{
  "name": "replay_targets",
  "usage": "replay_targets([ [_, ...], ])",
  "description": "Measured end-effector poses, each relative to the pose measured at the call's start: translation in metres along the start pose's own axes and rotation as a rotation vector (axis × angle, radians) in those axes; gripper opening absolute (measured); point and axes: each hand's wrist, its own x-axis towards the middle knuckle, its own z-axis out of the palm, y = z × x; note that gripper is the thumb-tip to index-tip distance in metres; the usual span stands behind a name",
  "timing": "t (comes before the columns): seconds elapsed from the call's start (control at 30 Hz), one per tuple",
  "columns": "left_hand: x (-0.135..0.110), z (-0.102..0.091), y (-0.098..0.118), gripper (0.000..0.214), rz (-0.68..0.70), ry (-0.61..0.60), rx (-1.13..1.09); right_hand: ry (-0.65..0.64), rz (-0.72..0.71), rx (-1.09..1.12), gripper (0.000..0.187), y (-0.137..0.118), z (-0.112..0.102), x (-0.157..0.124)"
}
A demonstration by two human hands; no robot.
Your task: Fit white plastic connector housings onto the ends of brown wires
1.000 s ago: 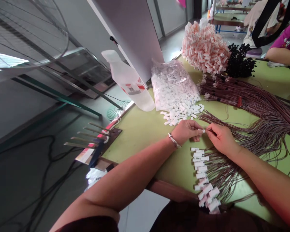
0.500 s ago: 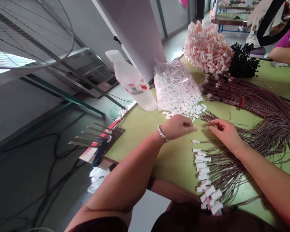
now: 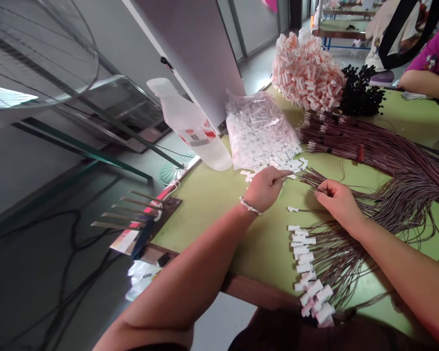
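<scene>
Thin wire (image 3: pixel 312 190) is pinched in the right hand (image 3: pixel 337 199); the curled left hand (image 3: pixel 265 189), contents unclear, is by blocky white connectors (image 3: pixel 296 166).

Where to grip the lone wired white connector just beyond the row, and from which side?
Probably best pinched across the long sides of the white connector, from above and left. It lies flat on the table, lengthwise left to right, apart from the row of connectors; its wire leaves the right end toward the right hand.
</scene>
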Motion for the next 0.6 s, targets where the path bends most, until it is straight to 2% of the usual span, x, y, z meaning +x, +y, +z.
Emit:
replay_targets([
  [0.13,-0.005,0.003,0.003,0.019,-0.266,-0.157,-0.516,-0.007,-0.054,-0.004,0.013,0.001,0.000,-0.003],
  [0.27,-0.004,0.018,0.004,0.021,-0.441,-0.213,-0.889,-0.012,-0.106,-0.028,0.011,-0.002,-0.001,-0.008],
  [0.4,-0.005,0.024,0.006,0.020,-0.466,-0.258,-1.047,-0.020,-0.133,-0.060,0.010,-0.005,-0.001,-0.010],
  [0.6,-0.008,0.020,0.008,0.017,-0.448,-0.302,-1.141,-0.002,-0.147,-0.133,0.009,-0.005,0.000,-0.009],
])
